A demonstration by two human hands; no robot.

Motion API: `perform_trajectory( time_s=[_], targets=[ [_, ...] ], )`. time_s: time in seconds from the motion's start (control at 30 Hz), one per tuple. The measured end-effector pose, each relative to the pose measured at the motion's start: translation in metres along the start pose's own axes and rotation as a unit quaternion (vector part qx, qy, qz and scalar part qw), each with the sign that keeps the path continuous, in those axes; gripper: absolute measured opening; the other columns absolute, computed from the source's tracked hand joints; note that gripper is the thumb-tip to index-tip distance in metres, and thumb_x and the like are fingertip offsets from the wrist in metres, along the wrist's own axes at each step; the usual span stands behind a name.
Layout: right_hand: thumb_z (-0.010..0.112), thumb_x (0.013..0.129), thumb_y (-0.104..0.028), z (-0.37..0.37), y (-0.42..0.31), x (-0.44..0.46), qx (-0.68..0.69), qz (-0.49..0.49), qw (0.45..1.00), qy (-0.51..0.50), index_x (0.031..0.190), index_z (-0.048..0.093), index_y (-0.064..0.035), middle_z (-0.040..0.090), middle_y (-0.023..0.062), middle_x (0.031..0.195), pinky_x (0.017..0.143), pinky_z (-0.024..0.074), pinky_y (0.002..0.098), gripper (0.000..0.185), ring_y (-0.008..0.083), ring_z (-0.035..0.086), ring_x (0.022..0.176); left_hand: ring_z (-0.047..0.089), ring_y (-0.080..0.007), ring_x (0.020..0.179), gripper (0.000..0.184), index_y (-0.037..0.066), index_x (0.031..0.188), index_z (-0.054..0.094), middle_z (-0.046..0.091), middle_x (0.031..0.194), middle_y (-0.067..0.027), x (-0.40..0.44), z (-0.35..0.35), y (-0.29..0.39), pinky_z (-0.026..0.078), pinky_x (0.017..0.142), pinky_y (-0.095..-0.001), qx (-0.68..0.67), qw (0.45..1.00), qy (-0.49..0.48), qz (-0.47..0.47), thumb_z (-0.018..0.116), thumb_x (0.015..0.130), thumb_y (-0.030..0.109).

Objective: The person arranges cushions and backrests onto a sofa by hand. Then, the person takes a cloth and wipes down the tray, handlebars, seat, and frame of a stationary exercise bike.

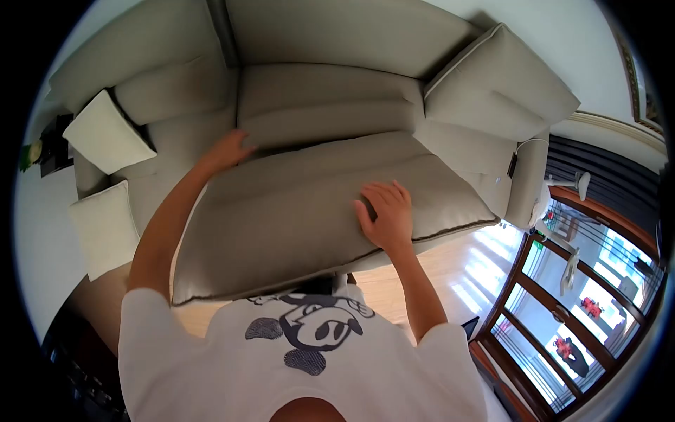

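A large grey-beige sofa cushion [302, 218] lies in front of me on the sofa seat, its near edge close to my body. My right hand [388, 214] rests palm down on top of it, right of the middle, fingers stretched and thumb apart. At the cushion's far left corner is my left hand [228, 151], with its fingers extended toward the gap along the far edge. The fingers look apart, and nothing shows in them. Behind the cushion runs the sofa backrest [344, 32] with a lower back cushion [323, 98].
Two cream pillows [109, 133] lie on the sofa's left side. A big grey cushion [499, 88] leans in the right corner. A small dark object [512, 165] with a white cable lies by the right armrest [529, 179]. Beyond stand wood-framed glass doors [562, 316].
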State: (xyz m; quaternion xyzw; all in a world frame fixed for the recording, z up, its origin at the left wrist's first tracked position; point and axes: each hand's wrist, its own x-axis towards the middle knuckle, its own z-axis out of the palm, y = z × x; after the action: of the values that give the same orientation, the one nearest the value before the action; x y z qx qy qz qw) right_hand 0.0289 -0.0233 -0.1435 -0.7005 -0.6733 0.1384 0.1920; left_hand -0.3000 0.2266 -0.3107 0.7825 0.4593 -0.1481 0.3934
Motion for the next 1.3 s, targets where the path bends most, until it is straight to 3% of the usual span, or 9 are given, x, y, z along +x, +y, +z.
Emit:
perform_trajectory(
  time_s=[0.1, 0.23, 0.5, 0.6, 0.8, 0.9, 1.07, 1.17, 1.3],
  targets=[
    [0.069, 0.084, -0.022, 0.006, 0.014, 0.008, 0.009, 0.023, 0.999, 0.022, 0.097, 0.069, -0.0077, 0.070, 0.0083, 0.102, 0.100, 0.0430, 0.0462, 0.020, 0.0273, 0.065, 0.099, 0.046, -0.0380, 0.133, 0.073, 0.001, 0.141, 0.048, 0.051, 0.142, -0.0232, 0.111, 0.049, 0.005, 0.037, 0.112, -0.0439, 0.046, 0.995, 0.009, 0.084, 0.072, 0.084, 0.039],
    [0.067, 0.080, -0.018, 0.020, 0.029, 0.023, 0.039, 0.033, 0.998, 0.039, 0.094, 0.070, -0.0069, 0.070, 0.0079, 0.100, 0.097, 0.0449, 0.0456, 0.019, 0.0274, 0.065, 0.097, 0.040, -0.0352, 0.139, 0.091, 0.005, 0.145, 0.043, 0.044, 0.148, -0.0195, 0.210, 0.094, 0.034, 0.029, 0.117, -0.0498, 0.101, 0.993, -0.028, 0.063, 0.082, 0.070, 0.042],
    [0.066, 0.077, -0.017, 0.049, 0.067, 0.027, 0.113, 0.068, 0.990, 0.051, 0.093, 0.071, -0.0058, 0.070, 0.0078, 0.101, 0.095, 0.0460, 0.0439, 0.020, 0.0281, 0.065, 0.097, 0.039, -0.0371, 0.137, 0.122, 0.015, 0.150, 0.038, 0.041, 0.147, -0.0196, 0.251, 0.108, 0.080, 0.031, 0.113, -0.0545, 0.180, 0.974, -0.132, -0.048, 0.094, 0.045, 0.044],
    [0.067, 0.077, -0.016, 0.051, 0.070, 0.034, 0.127, 0.069, 0.988, 0.058, 0.093, 0.070, -0.0055, 0.070, 0.0081, 0.101, 0.094, 0.0460, 0.0435, 0.020, 0.0289, 0.064, 0.097, 0.036, -0.0401, 0.139, 0.121, 0.012, 0.148, 0.038, 0.041, 0.148, -0.0193, 0.253, 0.101, 0.074, 0.027, 0.113, -0.0597, 0.123, 0.983, -0.131, -0.033, 0.094, 0.046, 0.046],
    [0.067, 0.079, -0.014, 0.056, 0.073, 0.068, 0.139, 0.058, 0.985, 0.083, 0.089, 0.068, -0.0058, 0.067, 0.0092, 0.094, 0.091, 0.0448, 0.0427, 0.013, 0.0304, 0.062, 0.090, 0.058, -0.0387, 0.117, 0.100, 0.005, 0.133, 0.048, 0.061, 0.124, -0.0244, 0.249, 0.091, 0.062, 0.048, 0.096, -0.0490, -0.001, 0.996, -0.083, 0.045, 0.093, 0.050, 0.039],
    [0.066, 0.080, -0.014, 0.056, 0.070, 0.083, 0.159, 0.067, 0.981, 0.083, 0.087, 0.067, -0.0056, 0.067, 0.0096, 0.091, 0.089, 0.0442, 0.0418, 0.012, 0.0303, 0.061, 0.087, 0.064, -0.0404, 0.103, 0.081, 0.005, 0.121, 0.053, 0.067, 0.107, -0.0235, 0.231, 0.088, 0.086, 0.053, 0.087, -0.0437, 0.121, 0.991, -0.038, 0.044, 0.090, 0.054, 0.033],
    [0.068, 0.079, -0.014, 0.055, 0.071, 0.081, 0.170, 0.075, 0.979, 0.084, 0.093, 0.067, -0.0051, 0.068, 0.0109, 0.094, 0.089, 0.0449, 0.0412, 0.017, 0.0309, 0.062, 0.090, 0.063, -0.0420, 0.101, 0.063, 0.004, 0.109, 0.059, 0.068, 0.104, -0.0227, 0.191, 0.054, 0.122, 0.053, 0.086, -0.0457, 0.083, 0.988, 0.057, 0.115, 0.086, 0.057, 0.026],
    [0.070, 0.084, -0.020, 0.054, 0.070, 0.079, 0.211, 0.137, 0.961, 0.112, 0.113, 0.066, -0.0026, 0.068, 0.0144, 0.113, 0.099, 0.0444, 0.0428, 0.034, 0.0308, 0.063, 0.106, 0.064, -0.0394, 0.100, 0.061, 0.003, 0.107, 0.062, 0.068, 0.103, -0.0207, 0.150, -0.003, 0.146, 0.053, 0.085, -0.0442, 0.032, 0.988, 0.085, 0.121, 0.087, 0.057, 0.026],
    [0.075, 0.086, -0.035, 0.055, 0.068, 0.088, 0.378, 0.258, 0.876, 0.155, 0.146, 0.039, 0.0009, 0.047, 0.0223, 0.144, 0.110, 0.0383, 0.0444, 0.079, 0.0323, 0.049, 0.131, 0.065, -0.0319, 0.097, 0.067, 0.003, 0.110, 0.064, 0.069, 0.102, -0.0161, 0.084, -0.078, 0.174, 0.051, 0.085, -0.0399, -0.102, 0.981, 0.103, 0.132, 0.090, 0.054, 0.029]
  ],
)
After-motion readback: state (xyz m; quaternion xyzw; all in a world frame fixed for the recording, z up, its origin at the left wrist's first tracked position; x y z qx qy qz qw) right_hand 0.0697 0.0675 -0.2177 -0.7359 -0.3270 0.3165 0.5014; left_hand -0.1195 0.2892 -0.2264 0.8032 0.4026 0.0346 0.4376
